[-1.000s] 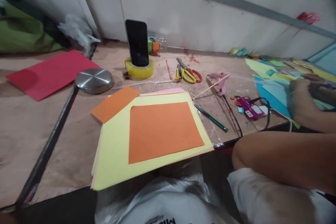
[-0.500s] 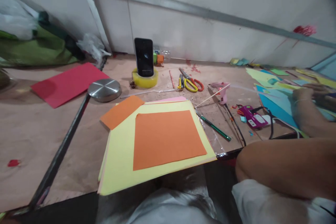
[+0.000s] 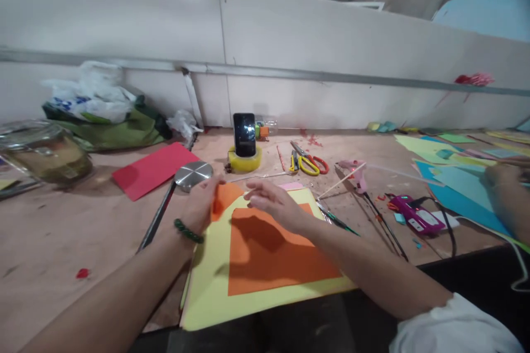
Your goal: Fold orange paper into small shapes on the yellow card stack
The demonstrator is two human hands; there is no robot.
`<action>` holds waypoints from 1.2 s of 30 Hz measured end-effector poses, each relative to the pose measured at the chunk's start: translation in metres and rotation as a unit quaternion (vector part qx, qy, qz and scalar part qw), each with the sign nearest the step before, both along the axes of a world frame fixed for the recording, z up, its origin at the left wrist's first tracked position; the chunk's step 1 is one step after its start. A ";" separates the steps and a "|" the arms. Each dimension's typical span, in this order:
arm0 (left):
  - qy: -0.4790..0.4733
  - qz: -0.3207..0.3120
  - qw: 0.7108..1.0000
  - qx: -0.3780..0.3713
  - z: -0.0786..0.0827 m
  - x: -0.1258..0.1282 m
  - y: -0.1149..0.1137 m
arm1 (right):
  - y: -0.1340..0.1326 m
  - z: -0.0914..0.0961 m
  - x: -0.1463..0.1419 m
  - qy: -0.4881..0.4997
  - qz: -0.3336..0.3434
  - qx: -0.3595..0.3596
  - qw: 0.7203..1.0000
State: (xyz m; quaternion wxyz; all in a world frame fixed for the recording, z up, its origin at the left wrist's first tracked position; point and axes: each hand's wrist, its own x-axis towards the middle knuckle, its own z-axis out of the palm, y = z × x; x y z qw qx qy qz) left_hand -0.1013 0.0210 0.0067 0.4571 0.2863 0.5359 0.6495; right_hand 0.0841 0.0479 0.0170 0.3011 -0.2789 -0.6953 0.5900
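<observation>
two hands near yellow paper (image 3: pixel 209 287): left hand (image 3: pixel 201 205) pinching the small orange paper (image 3: pixel 229 197), which sits between the hands, right hand (image 3: pixel 275 207) empty, fingers loosely spread above the larger orange sheet (image 3: pixel 265 265); a light edge grip should best keep the piece uncreased.
</observation>
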 end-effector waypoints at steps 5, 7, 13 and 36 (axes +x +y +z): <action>0.086 0.057 0.994 0.028 -0.023 0.021 0.006 | -0.018 -0.012 -0.007 -0.129 -0.006 0.037 0.991; 0.105 0.056 0.992 0.036 -0.025 0.024 0.005 | -0.020 -0.016 -0.009 -0.122 -0.036 0.059 0.990; 0.077 -0.041 0.996 0.020 -0.016 0.028 -0.003 | 0.007 -0.027 -0.001 -0.051 -0.117 0.057 0.990; -0.006 -0.192 0.980 -0.053 -0.012 0.020 -0.017 | 0.019 -0.018 0.014 0.004 -0.104 -0.035 0.994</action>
